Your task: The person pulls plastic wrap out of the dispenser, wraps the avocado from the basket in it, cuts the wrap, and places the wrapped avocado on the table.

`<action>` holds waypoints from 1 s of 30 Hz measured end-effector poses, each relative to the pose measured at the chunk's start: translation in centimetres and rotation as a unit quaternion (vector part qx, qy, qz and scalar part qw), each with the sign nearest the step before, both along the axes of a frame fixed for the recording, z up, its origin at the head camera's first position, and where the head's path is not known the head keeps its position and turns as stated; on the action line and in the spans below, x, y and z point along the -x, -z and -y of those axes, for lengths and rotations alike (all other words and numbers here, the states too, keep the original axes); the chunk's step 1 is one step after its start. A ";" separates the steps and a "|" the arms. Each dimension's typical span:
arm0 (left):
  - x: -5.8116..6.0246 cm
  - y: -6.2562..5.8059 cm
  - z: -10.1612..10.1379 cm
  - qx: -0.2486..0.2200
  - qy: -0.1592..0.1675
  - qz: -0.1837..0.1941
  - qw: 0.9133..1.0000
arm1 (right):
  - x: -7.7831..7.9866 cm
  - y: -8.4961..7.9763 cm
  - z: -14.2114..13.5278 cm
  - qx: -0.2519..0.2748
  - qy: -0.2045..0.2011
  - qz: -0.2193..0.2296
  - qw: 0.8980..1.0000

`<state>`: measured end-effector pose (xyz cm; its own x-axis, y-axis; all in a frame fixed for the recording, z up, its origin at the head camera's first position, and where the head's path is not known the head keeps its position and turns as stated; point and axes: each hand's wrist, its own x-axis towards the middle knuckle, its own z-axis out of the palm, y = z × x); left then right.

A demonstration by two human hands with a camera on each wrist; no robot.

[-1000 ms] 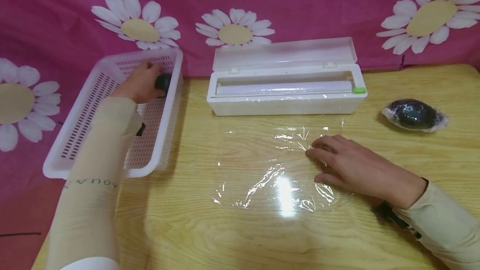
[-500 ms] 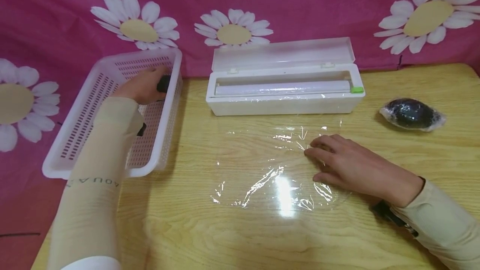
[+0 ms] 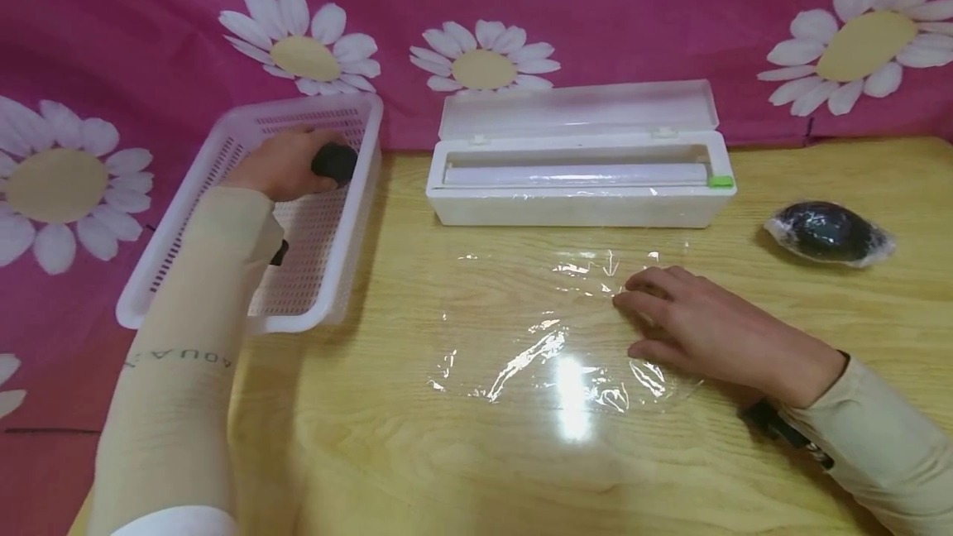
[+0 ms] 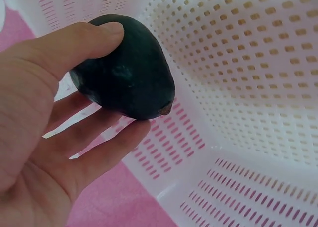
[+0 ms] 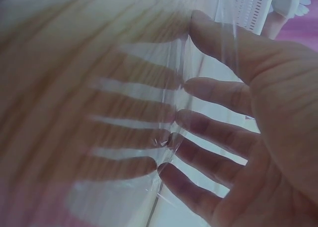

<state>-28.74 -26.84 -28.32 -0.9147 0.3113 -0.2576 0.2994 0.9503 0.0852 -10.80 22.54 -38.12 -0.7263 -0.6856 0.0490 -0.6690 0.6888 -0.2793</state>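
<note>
In the head view my left hand is inside the white basket, holding a dark avocado. Close up, the dark green skin and brown stem end of the avocado show, with thumb on top and fingers beneath. My right hand rests with spread, relaxed fingertips on a sheet of clear plastic wrap laid flat on the table. In the right wrist view the fingertips touch the glossy film. Behind the sheet, a white dispenser box stands with its lid raised and a wrap roll inside.
Toward the right of the wooden table lies a dark avocado wrapped in film. A green slider sits on the box's right end. A pink cloth with daisies hangs behind the table.
In the basket, the left hand has taken hold of the avocado and brought it up slightly, so more of it shows. The right hand stays on the wrap. The head view has shifted a little.
</note>
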 end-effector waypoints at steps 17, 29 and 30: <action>-3.6 -2.5 0.1 -0.062 -0.018 -0.084 0.994 | 0.0 0.3 0.0 0.009 -0.004 -0.001 1.000; -7.2 -3.1 -1.4 -0.109 -0.024 -0.146 0.983 | 0.1 0.2 0.1 0.011 -0.012 -0.009 1.000; -7.5 -3.2 -1.5 -0.108 -0.023 -0.154 0.982 | 0.1 0.1 0.2 0.012 -0.014 -0.011 1.000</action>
